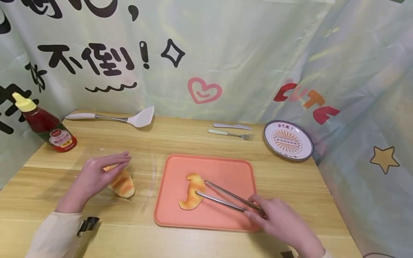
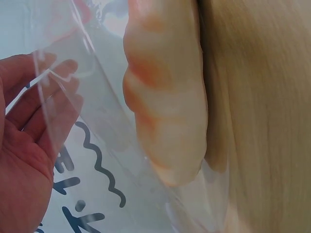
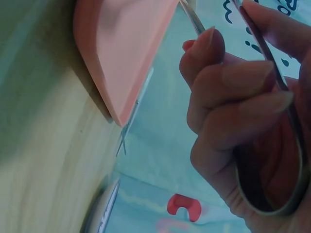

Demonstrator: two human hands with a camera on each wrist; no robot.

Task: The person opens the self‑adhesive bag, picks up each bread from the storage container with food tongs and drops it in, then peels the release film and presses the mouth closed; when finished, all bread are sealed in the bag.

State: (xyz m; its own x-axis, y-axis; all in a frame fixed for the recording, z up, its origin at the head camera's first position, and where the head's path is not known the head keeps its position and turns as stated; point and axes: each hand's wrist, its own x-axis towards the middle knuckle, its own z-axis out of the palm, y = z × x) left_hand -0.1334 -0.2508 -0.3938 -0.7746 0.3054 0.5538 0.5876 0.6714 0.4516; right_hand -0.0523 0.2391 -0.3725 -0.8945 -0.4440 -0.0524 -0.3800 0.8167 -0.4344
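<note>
My right hand grips a pair of metal tongs, their arms spread apart. One tip overlaps a croissant on the pink tray; the other is at its right edge. In the right wrist view, fingers curl round the tongs' bent end. To the tray's left, my left hand is over a long bread roll, partly hiding it. Clear plastic film lies around the roll in the left wrist view and overlaps the left fingertips, whose fingers are extended.
A ketchup bottle stands at the back left beside a white spatula. Behind the tray lie a knife and a fork. A patterned plate is at the back right. Printed cloth hangs behind the table.
</note>
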